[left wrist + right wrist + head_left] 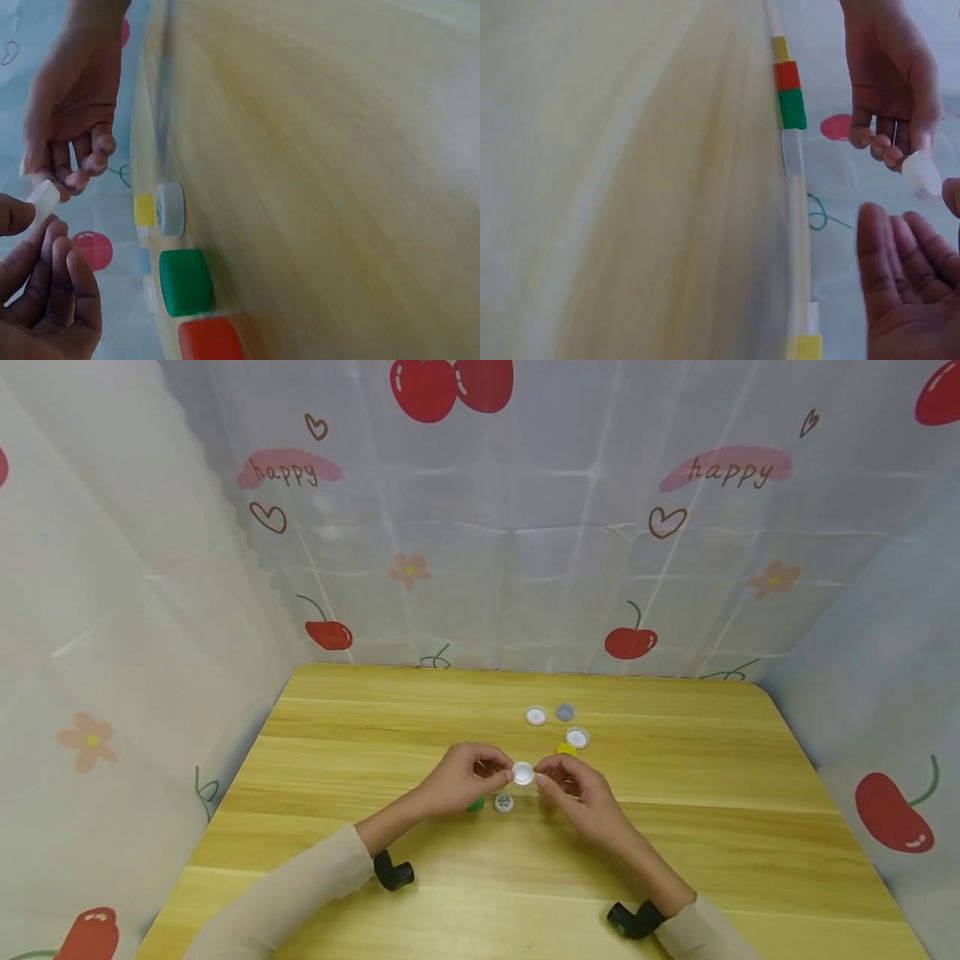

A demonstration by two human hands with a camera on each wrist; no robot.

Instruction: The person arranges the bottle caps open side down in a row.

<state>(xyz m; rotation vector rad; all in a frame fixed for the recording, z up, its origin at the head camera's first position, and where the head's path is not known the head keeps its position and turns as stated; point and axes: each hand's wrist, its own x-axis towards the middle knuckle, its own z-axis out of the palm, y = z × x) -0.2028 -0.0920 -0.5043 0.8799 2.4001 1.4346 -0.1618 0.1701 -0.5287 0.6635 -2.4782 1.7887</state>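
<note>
A white bottle cap (522,772) is held up between both hands over the table, its hollow side towards the head camera. My left hand (459,779) pinches its left edge between thumb and fingers. At the opposite edge, my right hand (581,789) has its thumb and index fingertips on the rim. Below the hands lie a green cap (475,805) and a white cap with printing (504,802). Beside the green one, the left wrist view shows a red cap (210,341), hidden in the head view. A yellow cap (567,749) lies just behind my right hand.
Farther back on the wooden table (360,710) lie a white cap (536,716), a grey-blue cap (565,712) and another white cap (577,737). Cherry-patterned curtains (510,568) enclose the table at the back and sides. Black wrist mounts (633,920) sit under the forearms.
</note>
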